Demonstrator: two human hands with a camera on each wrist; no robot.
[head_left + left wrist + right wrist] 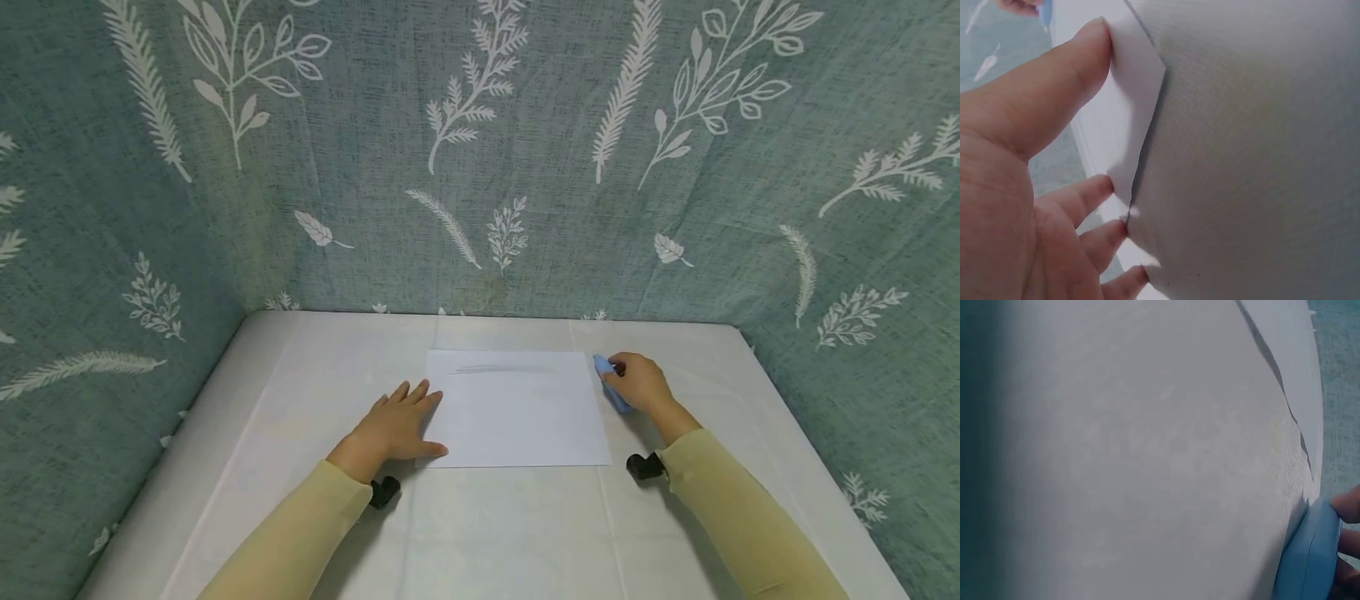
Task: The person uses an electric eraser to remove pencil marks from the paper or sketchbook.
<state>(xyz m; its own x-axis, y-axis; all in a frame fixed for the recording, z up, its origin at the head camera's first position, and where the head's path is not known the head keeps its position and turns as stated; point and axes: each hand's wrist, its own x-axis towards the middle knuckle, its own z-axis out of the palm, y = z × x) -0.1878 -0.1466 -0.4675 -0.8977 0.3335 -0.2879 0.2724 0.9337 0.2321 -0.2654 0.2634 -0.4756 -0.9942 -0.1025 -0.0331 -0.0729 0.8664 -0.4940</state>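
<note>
A white sheet of paper [517, 417] lies flat, with a few thin grey strokes close to its far edge. My left hand [397, 421] is spread at the sheet's left edge. In the left wrist view the thumb [1094, 53] rests on the paper and the other fingertips touch along its edge. Just past the sheet's right edge, my right hand [641, 383] grips a smooth, light blue, elongated object [617, 398]. The right wrist view shows the blue object [1310, 556] with a seam down its side and fingertips [1347, 503] against it; its exact kind is unclear.
The table [510, 533] wears a white cloth with fold lines. Green-grey fabric [375, 183] with white leaf prints stands behind it and along both sides. Small black devices sit at both wrists, beside the pale yellow sleeves [742, 508].
</note>
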